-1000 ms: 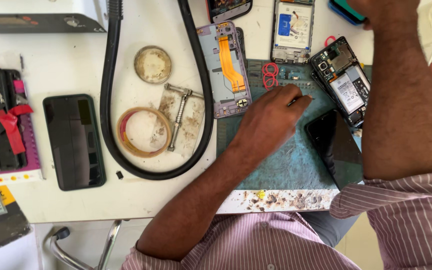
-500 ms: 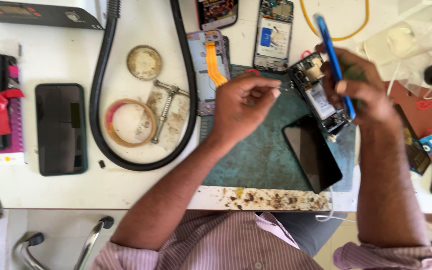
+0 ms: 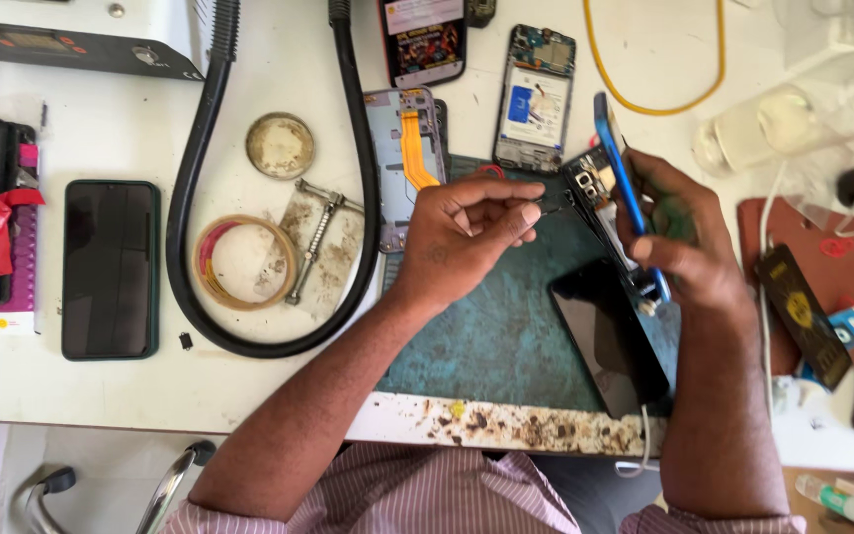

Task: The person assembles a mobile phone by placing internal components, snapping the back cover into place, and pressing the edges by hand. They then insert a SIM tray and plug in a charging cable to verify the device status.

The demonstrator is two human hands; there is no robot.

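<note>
**Small part pinched at the opened phone**

Bare green mat (image 3: 506,336) lies open under your wrists. Your left hand (image 3: 467,237) pinches something tiny, too small to identify, at the opened phone (image 3: 595,193). Your right hand (image 3: 689,247) grips that phone tilted above the mat, a blue tool (image 3: 625,188) clamped alongside it.

Left hand (image 3: 467,232) pinching a small dark part at an opened phone (image 3: 600,213), right hand (image 3: 689,247) holding a blue tool (image 3: 625,188), green work mat (image 3: 496,336) below, black hose (image 3: 190,247) at left

Tiny part in left hand (image 3: 467,232) indiscernible
</note>
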